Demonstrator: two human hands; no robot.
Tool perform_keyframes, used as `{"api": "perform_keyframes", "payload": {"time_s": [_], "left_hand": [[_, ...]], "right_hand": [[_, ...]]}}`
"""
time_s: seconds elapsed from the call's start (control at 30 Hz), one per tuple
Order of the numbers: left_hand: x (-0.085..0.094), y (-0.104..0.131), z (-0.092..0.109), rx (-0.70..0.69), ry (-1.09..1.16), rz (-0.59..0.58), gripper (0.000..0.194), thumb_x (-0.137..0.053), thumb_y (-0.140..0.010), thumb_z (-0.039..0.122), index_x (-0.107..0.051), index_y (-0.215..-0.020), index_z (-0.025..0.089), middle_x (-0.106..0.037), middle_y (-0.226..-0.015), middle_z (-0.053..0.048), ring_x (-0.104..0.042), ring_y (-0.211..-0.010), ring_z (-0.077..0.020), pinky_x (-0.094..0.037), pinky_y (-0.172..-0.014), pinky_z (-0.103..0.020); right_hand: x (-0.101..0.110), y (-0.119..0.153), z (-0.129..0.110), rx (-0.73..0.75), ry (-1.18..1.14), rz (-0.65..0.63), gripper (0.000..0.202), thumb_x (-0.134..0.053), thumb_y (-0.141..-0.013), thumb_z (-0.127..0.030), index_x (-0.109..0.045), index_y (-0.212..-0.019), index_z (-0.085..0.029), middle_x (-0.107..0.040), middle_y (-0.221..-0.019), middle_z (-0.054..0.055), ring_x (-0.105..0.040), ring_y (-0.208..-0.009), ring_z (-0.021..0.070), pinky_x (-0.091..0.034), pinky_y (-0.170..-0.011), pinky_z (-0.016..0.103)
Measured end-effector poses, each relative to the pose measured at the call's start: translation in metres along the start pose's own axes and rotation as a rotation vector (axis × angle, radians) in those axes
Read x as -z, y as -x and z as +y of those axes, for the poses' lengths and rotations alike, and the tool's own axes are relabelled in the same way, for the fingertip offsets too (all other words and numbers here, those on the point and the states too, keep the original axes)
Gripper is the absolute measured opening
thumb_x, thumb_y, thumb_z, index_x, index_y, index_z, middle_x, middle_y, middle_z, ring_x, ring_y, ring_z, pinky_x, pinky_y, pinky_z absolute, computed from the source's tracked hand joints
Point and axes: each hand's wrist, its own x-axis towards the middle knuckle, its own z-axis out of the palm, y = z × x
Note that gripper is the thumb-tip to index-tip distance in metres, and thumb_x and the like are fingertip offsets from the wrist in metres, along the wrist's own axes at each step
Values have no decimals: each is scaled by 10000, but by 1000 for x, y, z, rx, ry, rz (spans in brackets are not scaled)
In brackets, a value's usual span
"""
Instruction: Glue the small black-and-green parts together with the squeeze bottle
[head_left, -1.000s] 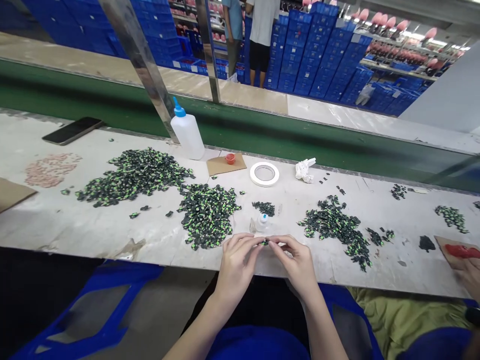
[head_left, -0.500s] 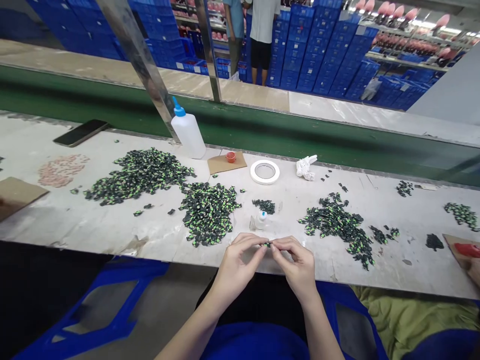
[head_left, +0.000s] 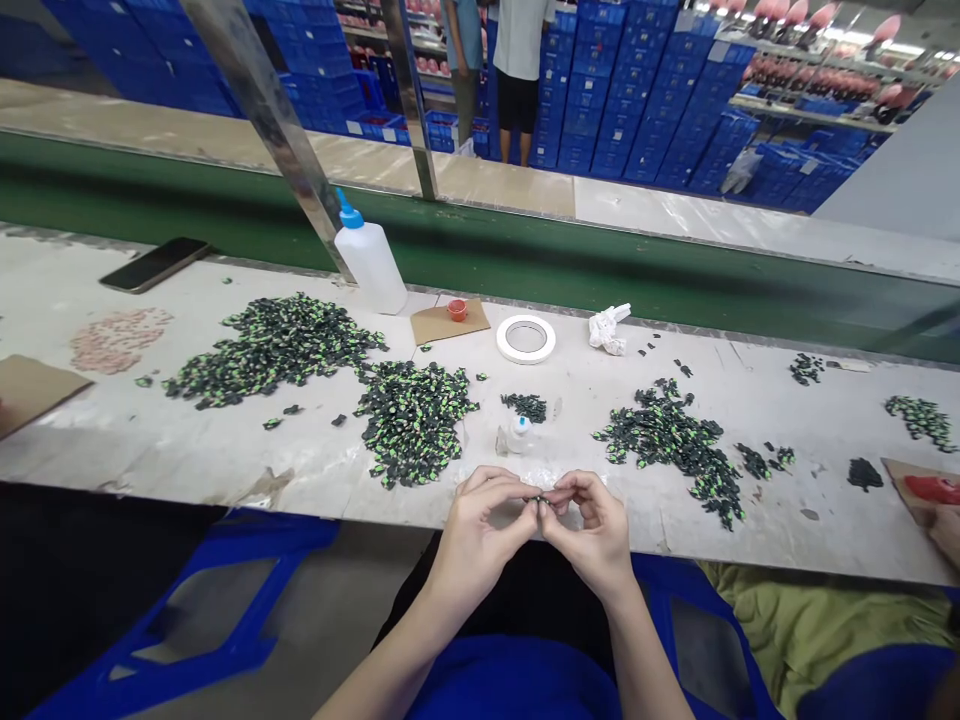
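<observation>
Near the table's front edge, my left hand (head_left: 484, 520) and my right hand (head_left: 592, 525) meet, fingertips pinched on one small dark piece (head_left: 538, 499). Fingers cover most of that piece, and its exact kind is too small to make out. Just beyond my hands stands a small clear bottle (head_left: 520, 435) with a blue tip. Behind it lies a little heap of dark pieces (head_left: 525, 406). A pile of black-and-green pieces (head_left: 416, 420) spreads to the left of my hands, and another such pile (head_left: 675, 445) to the right.
Farther back are a large white squeeze bottle (head_left: 373, 265), a red cup (head_left: 457, 310) on cardboard, a tape roll (head_left: 526, 340) and crumpled tissue (head_left: 609, 330). A phone (head_left: 155, 265) lies at left. Another person's hand (head_left: 946, 530) shows at the right edge. Two people stand beyond the green barrier.
My fingertips have shifted around the small piece; its green spot shows less now, and my right fingers are more curled. The view has moved slightly.
</observation>
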Motion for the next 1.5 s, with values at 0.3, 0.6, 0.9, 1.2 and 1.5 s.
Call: {"api": "perform_keyframes", "payload": {"time_s": [0.3,0.6,0.9,1.2,1.5], "left_hand": [[-3,1,-18,-26,-102,-136,263,-634,-819,230,-689,-1076,224,-731,-853,-54,-672,-864,-206,-497,-860,-359],[52,-29,-47,-123,-627,176,139,-591,-826,210,-707,-879,265,-748,-900,-52,-611,-962,-286,-319,-899,-492],[57,-32,-60,-230,-869,112,434,-452,-779,-49,-719,-835,289,-724,-964,-68,-529,-1061,-306,-278,-866,-502],[59,-43,-61,-275,-929,-15,226,-578,-822,77,-698,-724,242,-695,-976,-72,-485,-1133,-320,-295,-893,-494],[44,-46,-56,-184,-787,-77,117,-721,-787,209,-639,-704,223,-714,-794,-8,-541,-989,-271,-277,-868,-456]], "right_hand": [[25,-6,8,39,136,-36,64,-677,-743,-248,-671,-797,-214,-697,-715,29,-655,-612,162,-570,-585,281],[81,-34,25,72,575,631,299,-678,-765,-433,-707,-917,-177,-686,-966,121,-626,-867,261,-533,-730,412],[-9,-50,28,77,506,-16,457,-779,-700,-389,-650,-1120,-262,-640,-1084,95,-509,-1061,313,-475,-897,482],[-20,-52,24,-70,290,-21,262,-690,-749,-340,-542,-934,-227,-659,-1050,92,-594,-1021,272,-489,-869,432],[13,-28,22,-202,-179,180,343,-791,-594,-423,-640,-795,-190,-669,-731,24,-593,-643,169,-455,-574,273]]}}
